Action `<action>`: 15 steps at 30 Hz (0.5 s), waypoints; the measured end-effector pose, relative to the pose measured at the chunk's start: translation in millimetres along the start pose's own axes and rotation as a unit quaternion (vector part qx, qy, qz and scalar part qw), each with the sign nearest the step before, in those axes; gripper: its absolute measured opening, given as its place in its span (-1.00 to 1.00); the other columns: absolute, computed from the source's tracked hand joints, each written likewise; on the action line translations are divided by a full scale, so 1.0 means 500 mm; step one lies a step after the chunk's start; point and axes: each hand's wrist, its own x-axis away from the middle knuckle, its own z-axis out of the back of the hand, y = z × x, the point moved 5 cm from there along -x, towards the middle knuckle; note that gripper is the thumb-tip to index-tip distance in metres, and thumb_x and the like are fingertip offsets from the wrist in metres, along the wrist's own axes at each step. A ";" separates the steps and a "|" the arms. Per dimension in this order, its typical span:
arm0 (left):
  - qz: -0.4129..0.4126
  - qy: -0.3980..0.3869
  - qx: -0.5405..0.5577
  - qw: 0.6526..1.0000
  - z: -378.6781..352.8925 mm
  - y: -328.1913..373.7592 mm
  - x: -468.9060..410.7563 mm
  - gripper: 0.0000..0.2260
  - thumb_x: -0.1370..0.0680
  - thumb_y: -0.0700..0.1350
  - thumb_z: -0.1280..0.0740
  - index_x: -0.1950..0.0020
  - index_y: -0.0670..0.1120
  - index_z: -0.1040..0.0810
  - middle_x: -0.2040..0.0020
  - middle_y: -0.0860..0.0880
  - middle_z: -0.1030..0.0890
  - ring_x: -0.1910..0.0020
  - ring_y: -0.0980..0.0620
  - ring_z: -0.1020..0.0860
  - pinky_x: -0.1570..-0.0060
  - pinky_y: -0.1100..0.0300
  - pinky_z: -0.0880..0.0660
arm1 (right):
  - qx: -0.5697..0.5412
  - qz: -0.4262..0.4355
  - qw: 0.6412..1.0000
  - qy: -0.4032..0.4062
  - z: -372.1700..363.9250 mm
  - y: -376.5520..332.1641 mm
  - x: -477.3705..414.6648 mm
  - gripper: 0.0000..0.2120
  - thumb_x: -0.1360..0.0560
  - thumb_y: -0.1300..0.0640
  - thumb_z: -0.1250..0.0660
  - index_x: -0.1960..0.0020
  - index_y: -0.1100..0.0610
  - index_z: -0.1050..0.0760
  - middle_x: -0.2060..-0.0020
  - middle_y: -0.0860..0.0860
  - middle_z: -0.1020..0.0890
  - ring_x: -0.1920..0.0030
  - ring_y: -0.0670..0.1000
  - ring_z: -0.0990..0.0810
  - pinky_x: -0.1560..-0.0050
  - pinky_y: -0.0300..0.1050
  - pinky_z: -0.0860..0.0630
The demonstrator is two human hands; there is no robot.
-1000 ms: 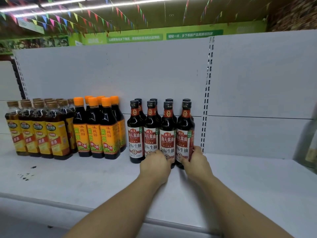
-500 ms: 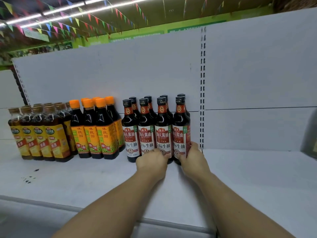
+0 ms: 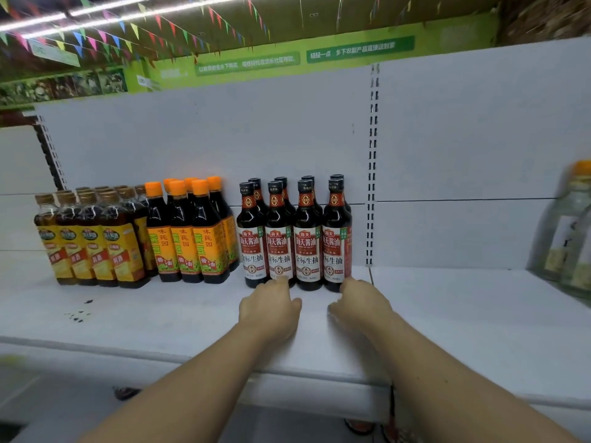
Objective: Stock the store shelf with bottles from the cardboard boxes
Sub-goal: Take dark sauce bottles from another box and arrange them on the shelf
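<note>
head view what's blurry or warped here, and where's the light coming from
Head view: the black-capped soy sauce bottles are sharp; the clear bottles at the right edge are smeared; the shelf edge bows from wide-angle distortion; ceiling strip lights glare.

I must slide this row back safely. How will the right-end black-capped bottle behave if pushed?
The black-capped bottle is tall and narrow, so a high push may tip it; a low one likely slides it on the smooth shelf. It looks full of dark liquid, probably heavy. Its glossy body may be slippery.
</note>
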 end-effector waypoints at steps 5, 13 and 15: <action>-0.022 0.033 0.039 0.998 0.053 -0.022 0.069 -0.68 -0.66 0.10 -0.23 -0.34 -0.04 -0.45 -0.26 -0.01 -0.57 -0.22 -0.06 -0.52 -0.10 -0.02 -0.51 | 0.017 0.025 1.000 0.004 0.033 -0.064 0.077 -0.64 -0.55 -0.04 -0.32 -0.30 0.06 -0.48 -0.16 0.02 -0.60 -0.10 0.08 -0.59 -0.11 0.00 -0.59; -0.050 0.091 0.129 0.986 0.130 -0.099 0.210 -0.71 -0.64 0.07 -0.25 -0.32 0.00 -0.48 -0.23 0.04 -0.56 -0.19 0.00 -0.51 -0.10 -0.01 -0.54 | -0.022 0.061 0.996 0.056 0.068 -0.188 0.241 -0.66 -0.59 -0.06 -0.33 -0.30 0.06 -0.51 -0.13 0.01 -0.63 -0.07 0.05 -0.60 0.01 -0.05 -0.56; -0.058 0.097 0.140 0.984 0.140 -0.133 0.249 -0.73 -0.65 0.04 -0.25 -0.32 0.01 -0.48 -0.21 0.04 -0.56 -0.19 0.00 -0.50 -0.11 0.00 -0.52 | -0.024 0.062 0.996 0.057 0.056 -0.213 0.284 -0.63 -0.59 -0.07 -0.33 -0.33 0.07 -0.51 -0.17 0.01 -0.63 -0.12 0.06 -0.60 -0.03 -0.04 -0.56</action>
